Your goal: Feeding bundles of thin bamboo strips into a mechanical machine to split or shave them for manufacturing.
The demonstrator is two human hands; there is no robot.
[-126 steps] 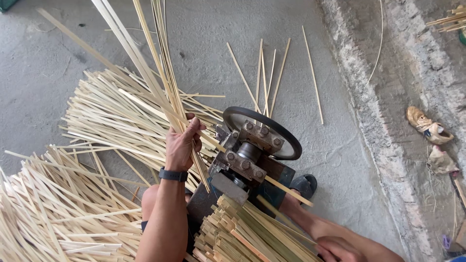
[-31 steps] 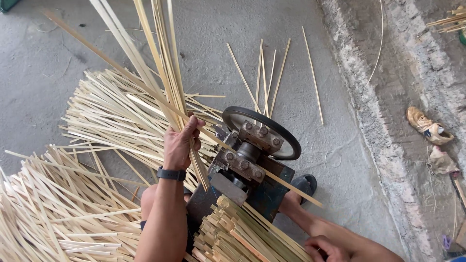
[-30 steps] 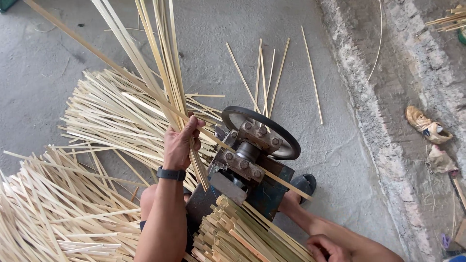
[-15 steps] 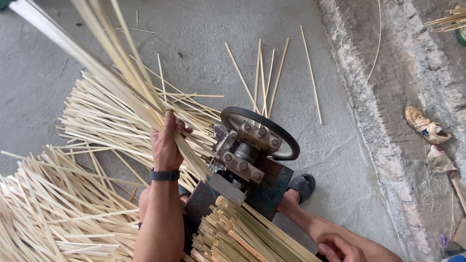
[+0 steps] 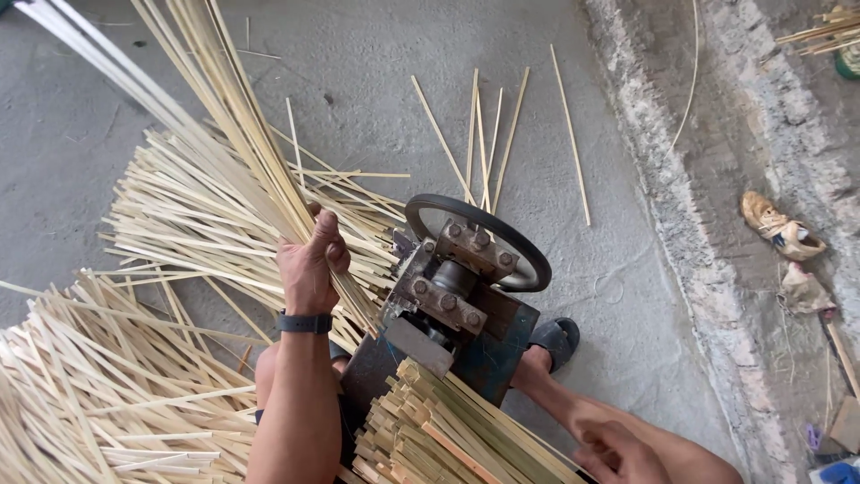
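at the middle of the frame, the left hand (image 5: 309,262) is closed in a fist around a bundle (image 5: 235,134) of long pale bamboo strips, fingers wrapped tight near the lower end. from the fist the strips fan up and out toward eleven o'clock, the tips blurred at the top edge, while the short lower ends point down toward the machine (image 5: 452,296) at four o'clock of the hand.

the right hand (image 5: 618,453) sits at five o'clock of the frame, low by the knee; its fingers look loosely curled and seem to hold nothing, though the edge cuts part of it off.

the machine is a dark block with bolted plates and a black wheel (image 5: 479,237) on its far side. a stack (image 5: 448,430) of cut strips lies at its near side, at six o'clock. more strips lie in a pile (image 5: 206,211) at nine o'clock and a second heap (image 5: 81,394) at eight o'clock. a few loose strips (image 5: 488,134) lie on the floor (image 5: 627,269) at twelve o'clock. a foot in a sandal (image 5: 555,339) rests just right of the machine.

the strips look light and springy, stiff along their length but prone to splay, with thin edges that could splinter. a firm grip near the feeding end seems best, as the long free end will whip and sag.
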